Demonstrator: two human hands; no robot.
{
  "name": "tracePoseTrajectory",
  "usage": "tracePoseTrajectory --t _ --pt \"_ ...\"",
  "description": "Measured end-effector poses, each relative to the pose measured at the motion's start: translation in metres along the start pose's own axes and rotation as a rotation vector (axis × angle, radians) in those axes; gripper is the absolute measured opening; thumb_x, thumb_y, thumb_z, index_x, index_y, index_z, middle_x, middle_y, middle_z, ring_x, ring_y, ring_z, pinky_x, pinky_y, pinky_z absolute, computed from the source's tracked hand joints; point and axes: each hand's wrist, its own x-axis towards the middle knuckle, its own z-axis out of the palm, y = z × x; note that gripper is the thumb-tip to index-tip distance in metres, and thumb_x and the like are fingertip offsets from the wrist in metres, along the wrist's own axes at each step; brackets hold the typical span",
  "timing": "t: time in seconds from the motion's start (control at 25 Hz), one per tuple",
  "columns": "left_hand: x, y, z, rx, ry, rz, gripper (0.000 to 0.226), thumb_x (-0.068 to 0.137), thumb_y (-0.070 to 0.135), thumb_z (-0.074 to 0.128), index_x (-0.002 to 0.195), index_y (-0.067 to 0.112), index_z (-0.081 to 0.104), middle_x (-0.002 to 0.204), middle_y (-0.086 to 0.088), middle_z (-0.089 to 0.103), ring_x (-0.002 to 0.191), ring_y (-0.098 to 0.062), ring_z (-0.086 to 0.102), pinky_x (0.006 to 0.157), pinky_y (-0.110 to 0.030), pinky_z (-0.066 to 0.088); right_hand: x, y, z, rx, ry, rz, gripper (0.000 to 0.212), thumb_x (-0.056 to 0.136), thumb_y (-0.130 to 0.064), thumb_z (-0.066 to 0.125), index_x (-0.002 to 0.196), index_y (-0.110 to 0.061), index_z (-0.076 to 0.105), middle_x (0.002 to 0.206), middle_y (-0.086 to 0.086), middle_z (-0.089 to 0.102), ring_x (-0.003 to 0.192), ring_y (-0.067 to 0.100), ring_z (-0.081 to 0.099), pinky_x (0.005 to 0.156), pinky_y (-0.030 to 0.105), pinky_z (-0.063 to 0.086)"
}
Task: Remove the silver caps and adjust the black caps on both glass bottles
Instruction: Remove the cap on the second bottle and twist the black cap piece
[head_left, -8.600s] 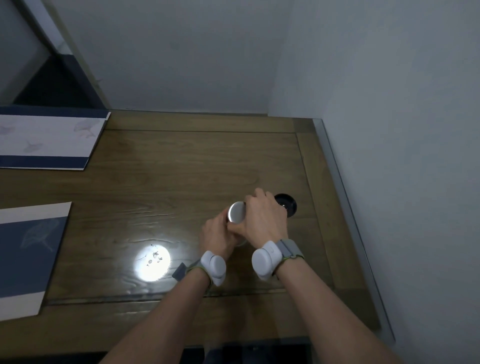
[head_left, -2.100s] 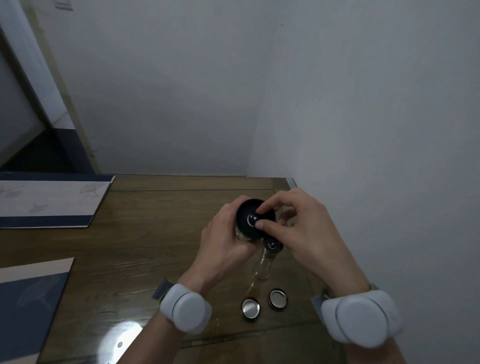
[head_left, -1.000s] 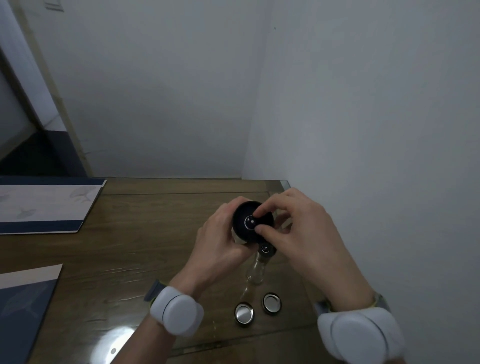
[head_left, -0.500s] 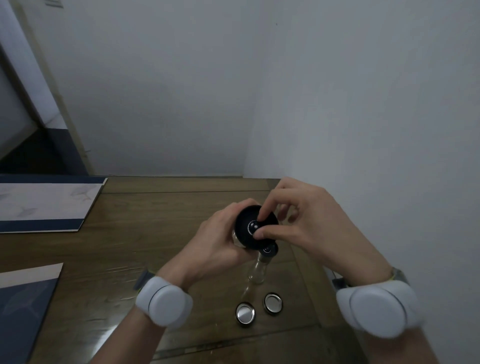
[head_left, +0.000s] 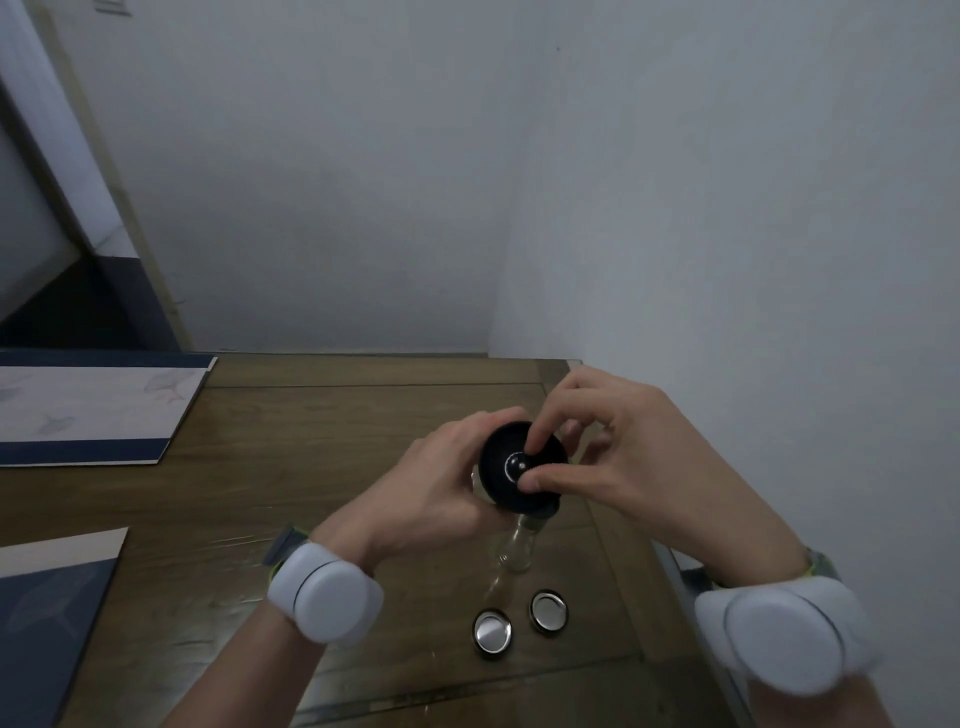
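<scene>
**Fingers work the black cap while two silver caps lie on the table**

Since half a second ago the right hand (head_left: 618, 457) has shifted little: its thumb and forefinger pinch at the small dial in the middle of the black cap (head_left: 522, 470), the other fingers loosely spread behind. The left hand (head_left: 441, 499) curls round the held glass bottle (head_left: 478, 480) just below that cap, so almost none of its glass shows; what is inside cannot be told.

Right of centre, directly below the raised cap, the second glass bottle (head_left: 516, 548) stands upright on the wooden table (head_left: 311, 467). Its glass looks clear, and the held cap hides most of its top. Nearer the lower edge of the frame, two silver caps (head_left: 492, 631) (head_left: 548, 610) lie side by side, apart from each other and from the standing bottle, hollow side up.

White wrist devices (head_left: 327, 597) sit on both wrists. At the left of the frame lie a blue-and-white folder (head_left: 88, 410) and, lower down, a dark blue sheet (head_left: 47, 618).
</scene>
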Motion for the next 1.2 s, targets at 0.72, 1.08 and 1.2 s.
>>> tracePoseTrajectory --t 0.72,1.08,1.2 --pt "0.001 0.007 0.007 -0.058 0.137 -0.058 0.037 0.068 0.044 0.068 0.103 0.038 0.058 0.098 0.007 0.07 0.095 -0.022 0.067 0.085 -0.055 0.057 -0.006 -0.004 0.035 0.0 0.309 0.198 0.026 0.066 -0.038 0.088 0.084 -0.035 0.07 0.096 -0.016 0.062 0.088 0.0 0.065 0.069 0.033 0.054" --pt "0.004 0.02 0.028 -0.136 0.516 -0.072 0.042 0.072 0.054 0.063 0.11 0.039 0.064 0.107 0.012 0.071 0.101 -0.015 0.07 0.083 -0.05 0.059 -0.009 -0.025 0.08 0.101 0.768 0.3 0.02 0.078 -0.036 0.081 0.088 -0.031 0.065 0.102 -0.018 0.056 0.098 0.001 0.059 0.071 0.012 0.048" --pt "0.003 0.024 0.036 -0.149 0.616 -0.088 0.037 0.078 0.057 0.06 0.111 0.039 0.062 0.107 0.016 0.069 0.103 -0.012 0.069 0.081 -0.05 0.06 -0.006 -0.03 0.093 0.185 0.882 0.306 0.021 0.08 -0.035 0.08 0.087 -0.028 0.062 0.102 -0.017 0.054 0.102 0.005 0.059 0.078 0.024 0.054"
